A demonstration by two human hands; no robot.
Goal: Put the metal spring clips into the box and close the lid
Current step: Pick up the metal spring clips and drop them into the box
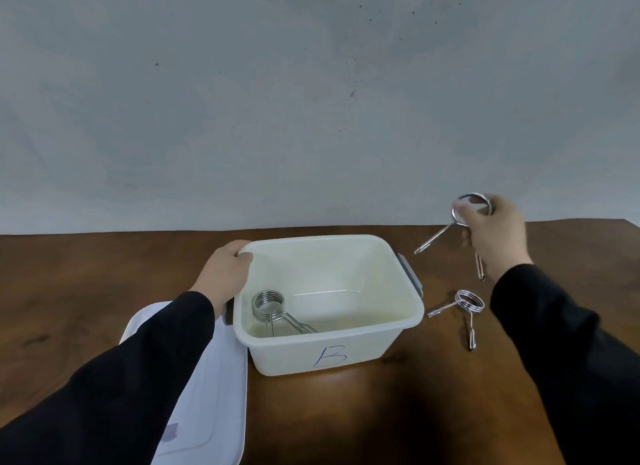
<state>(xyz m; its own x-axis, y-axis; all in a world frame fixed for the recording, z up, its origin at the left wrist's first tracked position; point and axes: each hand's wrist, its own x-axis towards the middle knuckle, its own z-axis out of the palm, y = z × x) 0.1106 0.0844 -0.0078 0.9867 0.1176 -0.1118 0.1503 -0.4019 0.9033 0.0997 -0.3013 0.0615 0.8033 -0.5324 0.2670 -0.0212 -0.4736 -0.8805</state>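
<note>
While the lid lies flat on the desk nearest me, at about seven o'clock from the box and partly under my left sleeve, I leave it alone; closing comes last. Inside the box, one spring clip rests against the near-left corner. My left hand grips the rim at the box's ten o'clock corner, fingers curled over the edge, steadying it. At three o'clock from the box, apart from its wall, a second clip waits on the desk. Farther off, around two o'clock, my right hand holds a third clip in the air, fingers closed around its coil, both handles hanging down. To do this well I would carry it across above the rim, handles clear of the grey latch, then lower it into the open floor at the right, so it doesn't tangle with the first, and release low rather than drop.
</note>
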